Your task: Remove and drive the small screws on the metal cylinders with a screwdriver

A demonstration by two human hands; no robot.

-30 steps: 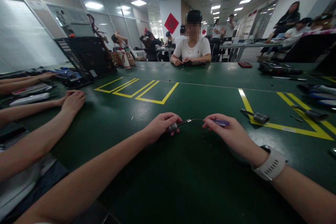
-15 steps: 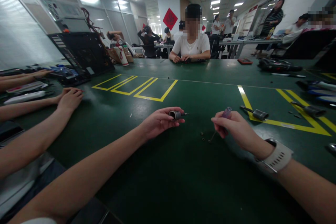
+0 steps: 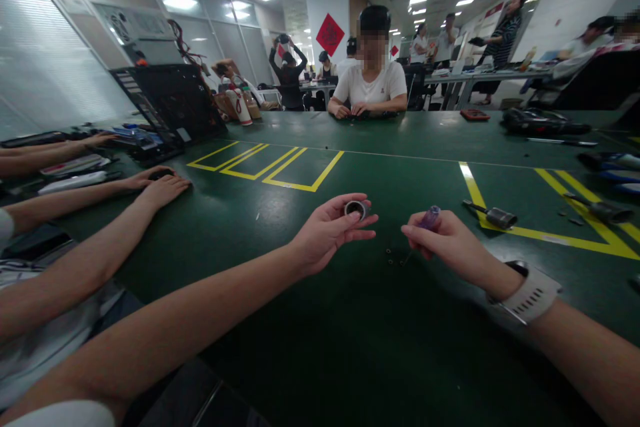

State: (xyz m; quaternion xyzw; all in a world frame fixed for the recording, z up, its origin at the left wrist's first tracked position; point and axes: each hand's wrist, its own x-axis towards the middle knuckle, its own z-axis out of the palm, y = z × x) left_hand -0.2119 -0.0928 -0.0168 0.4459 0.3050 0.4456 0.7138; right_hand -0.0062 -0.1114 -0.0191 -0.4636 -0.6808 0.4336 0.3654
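Observation:
My left hand pinches a grey metal cylindrical part with its round hollow end turned towards me. The rest of that part is hidden by the hand. To the right, my right hand is closed round the purple handle of a small screwdriver. Its thin shaft slants down towards the table. Several tiny nut-like pieces lie on the green table between and below the two hands.
Two similar metal parts with thin stems, one nearer and one farther right, lie by yellow tape. A co-worker's hands rest at the left, by a black panel. Another person sits opposite.
My left hand has moved right and turned the metal part, so its hollow end faces me more and its stem no longer shows. My right hand still holds the screwdriver. The view has shifted slightly.

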